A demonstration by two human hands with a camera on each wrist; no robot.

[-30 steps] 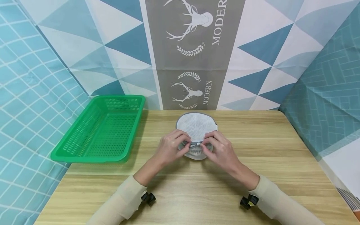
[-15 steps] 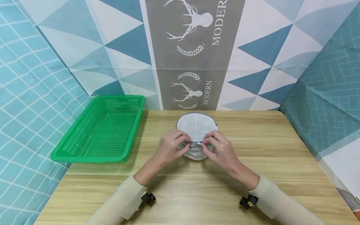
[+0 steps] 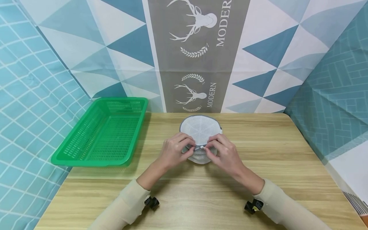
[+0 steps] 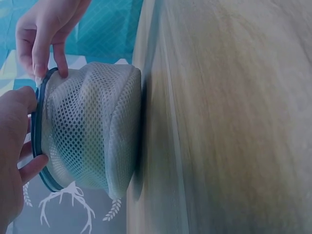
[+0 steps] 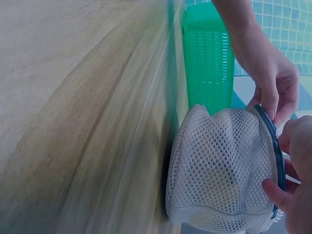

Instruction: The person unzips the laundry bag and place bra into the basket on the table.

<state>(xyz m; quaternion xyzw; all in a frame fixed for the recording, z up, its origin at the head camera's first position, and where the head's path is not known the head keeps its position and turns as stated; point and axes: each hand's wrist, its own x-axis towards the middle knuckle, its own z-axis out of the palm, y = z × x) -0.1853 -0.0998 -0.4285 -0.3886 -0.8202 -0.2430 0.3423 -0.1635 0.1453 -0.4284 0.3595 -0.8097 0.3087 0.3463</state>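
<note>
A white mesh laundry bag [image 3: 200, 129], round and drum-shaped with a dark grey zipped rim, stands on the table between both hands. Its netted side wall [image 4: 83, 122] bulges and sags in the left wrist view. A faint yellowish patch shows through the mesh [image 5: 219, 185] in the right wrist view; what it is I cannot tell. My left hand [image 3: 176, 147] pinches the rim at the near side. Just to the right, my right hand [image 3: 224, 153] pinches the small white zipper pull [image 3: 202, 147]. Fingers partly cover the zip.
A green plastic basket [image 3: 135, 140] with slotted walls stands on the left of the wooden table [image 3: 276, 166]. Patterned cloth backdrops rise behind the table and on both sides. Each sleeve carries a small black camera mount [image 3: 151, 203].
Hardly anything differs: both hands keep their grip on the rim and zipper pull. The bag stays in the same spot.
</note>
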